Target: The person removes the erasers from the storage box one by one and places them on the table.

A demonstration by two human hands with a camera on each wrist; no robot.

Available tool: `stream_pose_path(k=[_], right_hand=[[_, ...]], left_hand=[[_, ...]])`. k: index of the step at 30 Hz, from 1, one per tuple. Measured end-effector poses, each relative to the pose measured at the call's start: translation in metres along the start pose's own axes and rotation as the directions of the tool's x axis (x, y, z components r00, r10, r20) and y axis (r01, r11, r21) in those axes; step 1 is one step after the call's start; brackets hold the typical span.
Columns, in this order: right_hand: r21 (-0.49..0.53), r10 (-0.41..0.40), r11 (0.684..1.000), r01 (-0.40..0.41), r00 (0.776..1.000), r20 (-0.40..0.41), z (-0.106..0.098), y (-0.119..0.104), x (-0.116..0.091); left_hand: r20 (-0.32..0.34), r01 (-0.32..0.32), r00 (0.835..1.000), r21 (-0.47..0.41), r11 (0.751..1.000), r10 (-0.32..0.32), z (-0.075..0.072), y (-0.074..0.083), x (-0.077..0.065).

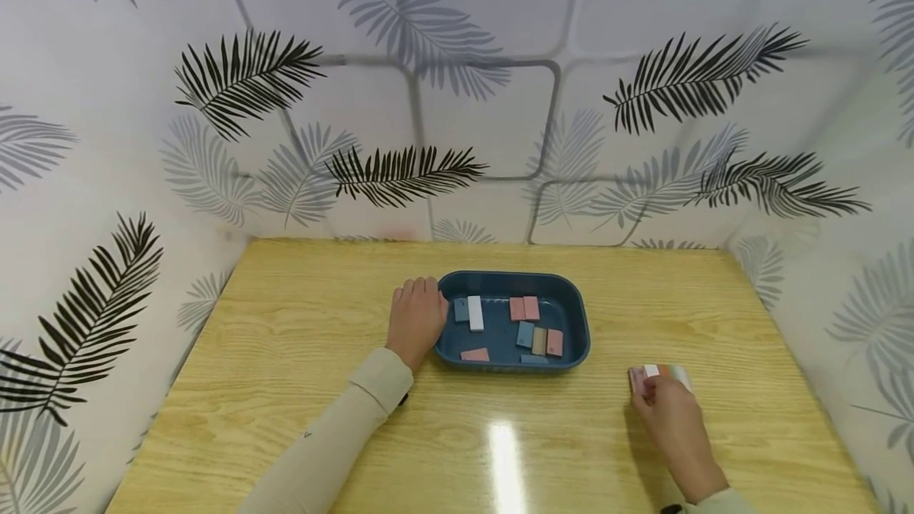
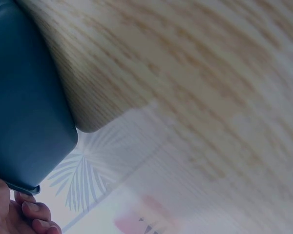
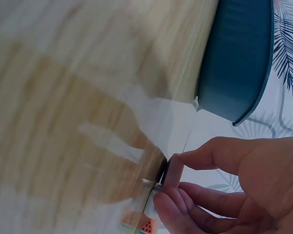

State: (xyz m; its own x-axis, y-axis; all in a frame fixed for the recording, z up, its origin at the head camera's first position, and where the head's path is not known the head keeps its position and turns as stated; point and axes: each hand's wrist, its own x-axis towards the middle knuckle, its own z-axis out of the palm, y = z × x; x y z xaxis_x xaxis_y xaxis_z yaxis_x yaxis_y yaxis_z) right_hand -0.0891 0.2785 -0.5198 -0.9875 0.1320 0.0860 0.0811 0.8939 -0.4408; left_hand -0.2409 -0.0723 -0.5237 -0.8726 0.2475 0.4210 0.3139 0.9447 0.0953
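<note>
A dark blue plastic tub [image 1: 514, 368] sits on the table with several small rectangular blocks inside, among them pink blocks [image 1: 531, 308], a blue block [image 1: 524, 334], a tan block [image 1: 539, 341] and a white block [image 1: 475, 313]. My left hand [image 1: 418, 320] holds the tub's left rim with curled fingers. To the right of the tub, my right hand [image 1: 671, 415] pinches a small pinkish block [image 3: 173, 170] between thumb and fingers, low over the table. Beside those fingers lies a flat group of striped, multicoloured pieces [image 1: 674, 371], partly hidden by the hand. A white piece [image 3: 150, 202] shows by the fingertips.
The pale wood-grain table [image 1: 300, 300] reflects a bright light strip near its front. Leaf-patterned wall covering [image 1: 457, 125] rises behind the table's back edge and along both sides.
</note>
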Motion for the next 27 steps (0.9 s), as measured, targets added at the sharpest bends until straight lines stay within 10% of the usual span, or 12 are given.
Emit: stream_pose_path(k=[18, 27], right_hand=[[-0.086, -0.058, 0.995, 0.053, 0.997, -0.054, -0.002, -0.012, -0.001], [0.06, -0.092, 0.993, 0.097, 0.992, -0.086, -0.016, -0.046, 0.013]], left_hand=[[0.035, 0.007, 0.999, 0.008, 1.0, -0.007, -0.002, 0.0, 0.001], [0.033, 0.008, 0.999, 0.021, 1.0, -0.009, 0.0, 0.0, 0.001]])
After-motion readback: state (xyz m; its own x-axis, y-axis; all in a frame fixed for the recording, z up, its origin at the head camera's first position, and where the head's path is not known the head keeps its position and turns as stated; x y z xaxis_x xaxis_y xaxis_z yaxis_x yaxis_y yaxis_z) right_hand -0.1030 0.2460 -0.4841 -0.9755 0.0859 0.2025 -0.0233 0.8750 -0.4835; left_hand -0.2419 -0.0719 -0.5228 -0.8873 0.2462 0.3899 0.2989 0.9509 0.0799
